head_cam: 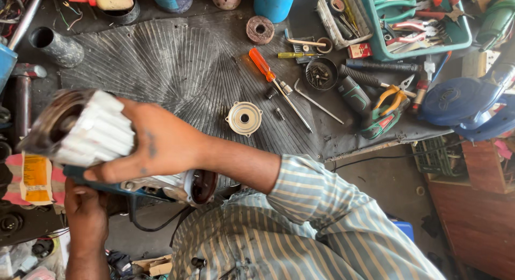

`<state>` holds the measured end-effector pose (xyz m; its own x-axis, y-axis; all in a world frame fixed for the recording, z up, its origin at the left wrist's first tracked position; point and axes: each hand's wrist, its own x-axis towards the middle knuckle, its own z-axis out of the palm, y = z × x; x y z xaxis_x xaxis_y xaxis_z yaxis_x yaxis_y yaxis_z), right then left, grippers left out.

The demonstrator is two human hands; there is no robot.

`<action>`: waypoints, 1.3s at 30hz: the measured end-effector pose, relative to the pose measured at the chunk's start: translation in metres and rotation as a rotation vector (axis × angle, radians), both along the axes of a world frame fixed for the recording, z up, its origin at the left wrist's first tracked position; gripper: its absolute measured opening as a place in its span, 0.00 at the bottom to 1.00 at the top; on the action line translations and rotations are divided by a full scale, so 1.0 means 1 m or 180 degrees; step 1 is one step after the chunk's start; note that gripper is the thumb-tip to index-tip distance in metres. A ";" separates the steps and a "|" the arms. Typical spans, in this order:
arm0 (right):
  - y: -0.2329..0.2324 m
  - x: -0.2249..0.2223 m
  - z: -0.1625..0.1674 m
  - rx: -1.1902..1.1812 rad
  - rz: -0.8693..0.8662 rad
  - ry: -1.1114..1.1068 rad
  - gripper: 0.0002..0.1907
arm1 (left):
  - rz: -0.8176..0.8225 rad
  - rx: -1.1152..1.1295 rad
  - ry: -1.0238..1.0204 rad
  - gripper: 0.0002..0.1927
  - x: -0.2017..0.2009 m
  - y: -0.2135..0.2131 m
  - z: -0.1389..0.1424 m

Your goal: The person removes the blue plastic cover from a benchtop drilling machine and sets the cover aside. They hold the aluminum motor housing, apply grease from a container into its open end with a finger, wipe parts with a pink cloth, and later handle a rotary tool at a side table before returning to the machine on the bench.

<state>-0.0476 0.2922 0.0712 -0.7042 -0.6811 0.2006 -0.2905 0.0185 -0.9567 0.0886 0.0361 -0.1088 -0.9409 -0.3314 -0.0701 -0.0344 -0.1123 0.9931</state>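
2 hands are engaged on 1 dismantled power tool, held low at the left of the head view, clear of the ribbed rubber mat (177,60). The right hand (155,146) reaches across the body and is closed around a cylindrical stator (86,129), a pale laminated core with a dark bore, fingers wrapped over its far side. The left hand (86,210) is closed from below on the blue-handled tool body (161,186), whose open metal housing mouth faces right; how its fingers sit cannot be told. Judgement: the stator is probably dense and rigid, heavy for its size, with windings inside that would be vulnerable to knocks, so the outer laminations are the sound place to grip, not the bore. The tool body looks stiff, likely greasy at the open end, and is best held at the handle. Nearby on the mat lie a round metal end cap (244,118) and an orange-handled screwdriver (268,70), both well apart from the hands.
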 end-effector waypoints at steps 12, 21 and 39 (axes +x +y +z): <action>0.035 0.000 0.041 -0.0753 -0.0823 -0.1938 0.47 | -0.0810 0.1527 -0.0663 0.26 -0.068 0.071 0.003; 0.040 -0.020 0.010 -0.1593 -0.1987 -0.1611 0.27 | -0.0914 -0.2034 0.0599 0.16 -0.066 0.066 0.126; -0.007 -0.022 0.006 -0.1158 -0.3255 -0.1059 0.25 | -0.2087 -0.4017 0.1999 0.43 -0.060 0.060 0.204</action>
